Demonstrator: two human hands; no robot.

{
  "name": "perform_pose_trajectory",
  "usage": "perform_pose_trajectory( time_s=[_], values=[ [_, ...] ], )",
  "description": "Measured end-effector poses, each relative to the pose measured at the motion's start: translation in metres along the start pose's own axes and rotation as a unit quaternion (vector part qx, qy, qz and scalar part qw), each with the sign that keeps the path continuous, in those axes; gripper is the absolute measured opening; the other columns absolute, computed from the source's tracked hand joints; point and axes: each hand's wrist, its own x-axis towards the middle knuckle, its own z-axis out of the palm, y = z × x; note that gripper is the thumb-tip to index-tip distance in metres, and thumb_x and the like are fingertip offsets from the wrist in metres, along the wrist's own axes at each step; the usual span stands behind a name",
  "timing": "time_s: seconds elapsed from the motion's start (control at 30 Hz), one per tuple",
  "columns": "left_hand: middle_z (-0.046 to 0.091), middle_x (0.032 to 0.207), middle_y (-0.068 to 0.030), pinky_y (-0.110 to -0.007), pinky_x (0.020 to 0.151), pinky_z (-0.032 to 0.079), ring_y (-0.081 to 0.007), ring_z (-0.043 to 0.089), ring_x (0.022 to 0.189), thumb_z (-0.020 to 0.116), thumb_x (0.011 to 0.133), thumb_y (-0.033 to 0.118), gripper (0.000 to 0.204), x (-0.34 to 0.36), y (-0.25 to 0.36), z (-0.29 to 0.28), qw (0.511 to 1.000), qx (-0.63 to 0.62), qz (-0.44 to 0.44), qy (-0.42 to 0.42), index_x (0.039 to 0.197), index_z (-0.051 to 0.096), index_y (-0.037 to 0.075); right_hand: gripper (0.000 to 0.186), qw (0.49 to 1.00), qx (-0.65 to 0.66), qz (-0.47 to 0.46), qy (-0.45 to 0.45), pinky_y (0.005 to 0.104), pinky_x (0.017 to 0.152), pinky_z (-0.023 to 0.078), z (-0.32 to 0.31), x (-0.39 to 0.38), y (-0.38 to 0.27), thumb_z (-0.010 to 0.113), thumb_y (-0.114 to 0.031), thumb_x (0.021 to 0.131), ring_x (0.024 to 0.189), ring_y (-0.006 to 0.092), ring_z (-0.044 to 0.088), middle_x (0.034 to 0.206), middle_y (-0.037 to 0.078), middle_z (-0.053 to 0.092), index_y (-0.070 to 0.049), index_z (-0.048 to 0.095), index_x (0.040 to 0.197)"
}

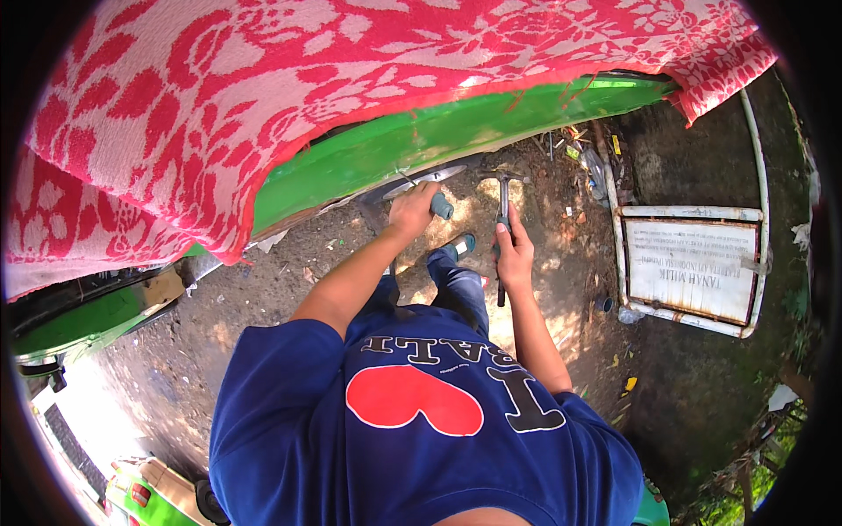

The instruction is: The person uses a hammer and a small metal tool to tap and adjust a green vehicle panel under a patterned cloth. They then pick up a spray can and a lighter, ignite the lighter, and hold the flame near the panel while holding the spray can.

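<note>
The left hand [415,209] has its fingers [427,189] curled tightly around a hand tool with a grey-green handle [442,207]; the butt of that handle sticks out to the right of the fingers, and a thin metal shaft shows at their far left side, its tip too small to make out. The right hand [517,252] is closed as well, its fingers wrapped around the dark grip of a hammer [502,215], the thumb lying along it. The hammer's metal head is beyond these fingers, away from the body, and the end of the grip runs back past them toward the wearer. The two hands are apart, and the hammer head is clear of the grey-green handle. Just beyond the left fingers lies a curved, pale-edged piece [445,174], and past it stretches a long green panel [421,140], over which hangs a red and pale floral blanket [289,79]. Nearer the body than the left fingers, a shoe [462,245] stands on the dirt ground [561,302], below a leg in blue jeans [463,285]. Well to the right of the right fingers, a white signboard [688,302] sits in a rusty tubular frame [684,212]; scattered litter [574,151] lies ahead and to their right.
</note>
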Motion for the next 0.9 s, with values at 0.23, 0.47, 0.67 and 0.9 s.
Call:
perform_pose_trajectory(
  time_s=[0.23, 0.47, 0.67, 0.9],
  values=[
    [0.063, 0.107, -0.0100, -0.046, 0.083, 0.049, -0.0338, 0.062, 0.102, 0.070, 0.075, 0.007, 0.038, 0.005, 0.000, -0.006, 0.999, 0.033, 0.014, -0.022, 0.109, 0.053, 0.014, 0.051, 1.000, 0.013, -0.020, -0.006, 0.0208, 0.048, 0.040, 0.001, -0.003, 0.010, 0.055, -0.014, 0.099, 0.059, 0.0037, 0.046, 0.078, -0.002, 0.054, -0.013, 0.043, 0.149],
    [0.063, 0.106, -0.0109, -0.046, 0.082, 0.050, -0.0337, 0.062, 0.103, 0.067, 0.077, 0.007, 0.036, 0.009, 0.012, -0.009, 0.998, 0.034, 0.042, -0.031, 0.109, 0.052, 0.014, 0.052, 0.999, 0.035, -0.001, 0.008, 0.0203, 0.050, 0.042, -0.001, -0.011, 0.005, 0.056, -0.012, 0.098, 0.066, 0.0028, 0.049, 0.083, -0.003, 0.055, -0.012, 0.043, 0.149],
    [0.063, 0.105, -0.0126, -0.047, 0.081, 0.050, -0.0341, 0.063, 0.103, 0.064, 0.078, 0.005, 0.034, 0.020, 0.011, -0.009, 0.996, 0.058, 0.027, -0.069, 0.109, 0.052, 0.013, 0.053, 0.998, 0.062, 0.001, 0.008, 0.0203, 0.050, 0.041, -0.009, -0.010, 0.016, 0.056, -0.013, 0.098, 0.067, 0.0025, 0.048, 0.084, -0.004, 0.055, -0.013, 0.042, 0.150],
    [0.064, 0.105, -0.0133, -0.049, 0.082, 0.050, -0.0373, 0.063, 0.100, 0.066, 0.079, 0.007, 0.034, 0.030, 0.018, 0.001, 0.998, 0.056, -0.010, -0.041, 0.110, 0.053, 0.013, 0.054, 0.999, 0.051, -0.001, -0.013, 0.0205, 0.051, 0.041, -0.016, -0.004, 0.028, 0.058, -0.013, 0.098, 0.061, 0.0028, 0.047, 0.080, -0.004, 0.056, -0.012, 0.042, 0.149]
  ],
)
